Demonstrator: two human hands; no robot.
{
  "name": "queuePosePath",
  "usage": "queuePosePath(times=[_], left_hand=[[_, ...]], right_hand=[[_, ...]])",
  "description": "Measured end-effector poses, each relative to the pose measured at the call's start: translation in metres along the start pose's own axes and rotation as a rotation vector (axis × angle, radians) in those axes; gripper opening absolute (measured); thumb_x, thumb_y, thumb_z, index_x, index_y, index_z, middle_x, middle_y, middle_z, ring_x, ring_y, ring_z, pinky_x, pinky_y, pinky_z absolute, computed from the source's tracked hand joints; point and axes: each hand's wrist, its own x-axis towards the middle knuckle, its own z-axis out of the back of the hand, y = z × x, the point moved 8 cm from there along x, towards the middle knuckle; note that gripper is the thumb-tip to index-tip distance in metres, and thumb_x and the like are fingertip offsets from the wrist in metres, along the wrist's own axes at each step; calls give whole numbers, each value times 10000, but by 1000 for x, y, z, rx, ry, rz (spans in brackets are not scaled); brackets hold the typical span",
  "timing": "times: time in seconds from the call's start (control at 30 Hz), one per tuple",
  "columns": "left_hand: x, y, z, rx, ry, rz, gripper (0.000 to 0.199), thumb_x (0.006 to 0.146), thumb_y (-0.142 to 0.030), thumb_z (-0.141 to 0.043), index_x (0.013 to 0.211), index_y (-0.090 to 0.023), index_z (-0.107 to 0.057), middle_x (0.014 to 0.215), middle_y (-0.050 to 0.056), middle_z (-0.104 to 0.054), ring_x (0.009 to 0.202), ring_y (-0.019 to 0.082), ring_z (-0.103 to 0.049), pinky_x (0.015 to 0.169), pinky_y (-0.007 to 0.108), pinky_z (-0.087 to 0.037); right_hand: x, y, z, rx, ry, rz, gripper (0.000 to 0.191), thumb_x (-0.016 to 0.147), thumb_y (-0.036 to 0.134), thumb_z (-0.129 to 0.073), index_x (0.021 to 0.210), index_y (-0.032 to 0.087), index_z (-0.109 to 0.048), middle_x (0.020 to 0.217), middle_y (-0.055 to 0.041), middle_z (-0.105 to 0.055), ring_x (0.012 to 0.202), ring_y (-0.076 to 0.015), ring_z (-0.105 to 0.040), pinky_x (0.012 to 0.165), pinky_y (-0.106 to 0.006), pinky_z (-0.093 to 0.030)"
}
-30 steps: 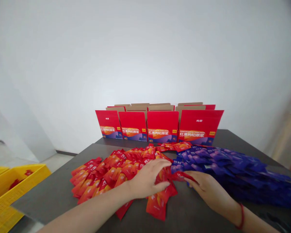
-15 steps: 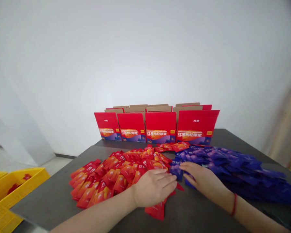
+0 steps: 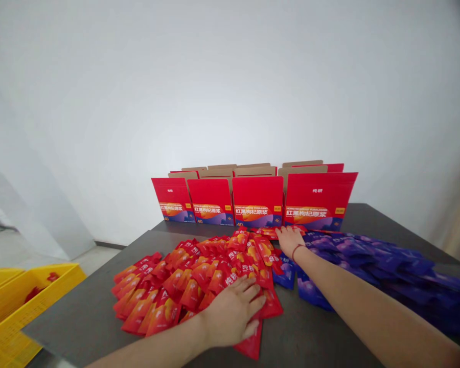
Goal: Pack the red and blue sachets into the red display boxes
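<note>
Red sachets (image 3: 191, 291) lie overlapping in a broad heap on the dark table (image 3: 84, 301). My left hand (image 3: 235, 312) rests on the heap's near right side, fingers spread and palm down. Farther back, my right hand (image 3: 290, 240) reaches to red sachets in front of the boxes; its fingers are bent over them, and whether it grips one cannot be made out. Blue sachets (image 3: 383, 260) spread in a large pile to the right, partly behind my right forearm. One blue sachet (image 3: 285, 273) lies between the two piles.
Open red cartons (image 3: 257, 199) stand in rows at the back of the table, against a pale wall (image 3: 230, 92). On the left, beyond the table's edge, are yellow crates (image 3: 42, 291) with some red items inside.
My right hand has moved away from the blue sachets, back towards the cartons. My left hand has shifted slightly nearer and left, its fingers wider apart. More red sachets show between the hands.
</note>
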Motion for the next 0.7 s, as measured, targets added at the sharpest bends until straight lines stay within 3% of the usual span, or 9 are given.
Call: queuePosePath(times=[0.13,0.27,0.37,0.43,0.5,0.57,0.7], left_hand=[[-12,20,9,-111,-13,-102,471,845,-218,-556,1312,-181,-519,1363,96,-530,1294,229,-458,1133,365,-313],[-18,26,19,-191,-7,-93,574,811,-172,-552,1375,-141,-449,1425,124,-470,1329,240,-420,1116,374,-339],[-15,24,29,-276,3,-62,523,857,-273,-576,1350,-127,-483,1403,140,-491,1299,260,-452,1092,373,-360],[-6,34,35,-358,19,-1,365,901,-283,-536,1243,-164,-579,1296,94,-589,1206,222,-536,1040,320,-404],[7,65,41,-394,28,153,235,928,-208,-465,1053,-183,-663,1102,36,-678,1048,170,-612,946,260,-448],[21,112,47,-366,21,343,244,932,-161,-429,912,-155,-672,945,27,-691,921,156,-631,873,258,-468],[46,195,42,-310,57,639,224,947,-308,-527,1031,-122,-621,1021,61,-642,919,189,-622,840,372,-510]], right_hand=[[-5,-10,2,62,-9,33,289,915,346,-580,1132,156,-594,1141,-73,-612,1017,-212,-600,885,-448,-499],[-22,-14,33,204,-120,140,290,934,176,-505,1214,136,-568,1203,-97,-614,1098,-207,-577,958,-417,-462],[-48,0,60,329,-226,243,401,927,82,-390,1297,149,-528,1310,-81,-572,1224,-162,-490,1072,-333,-366],[-72,16,70,398,-276,298,419,934,104,-358,1309,190,-524,1345,-46,-550,1265,-140,-448,1097,-310,-335],[-96,38,72,485,-289,365,425,938,121,-343,1304,219,-534,1343,-29,-556,1271,-142,-441,1098,-330,-339],[-117,63,67,580,-235,455,441,930,113,-339,1295,240,-551,1338,-25,-565,1282,-165,-433,1107,-391,-327],[-143,97,49,663,-15,560,378,927,257,-463,1289,279,-569,1402,-24,-508,1336,-228,-374,1132,-484,-269]])
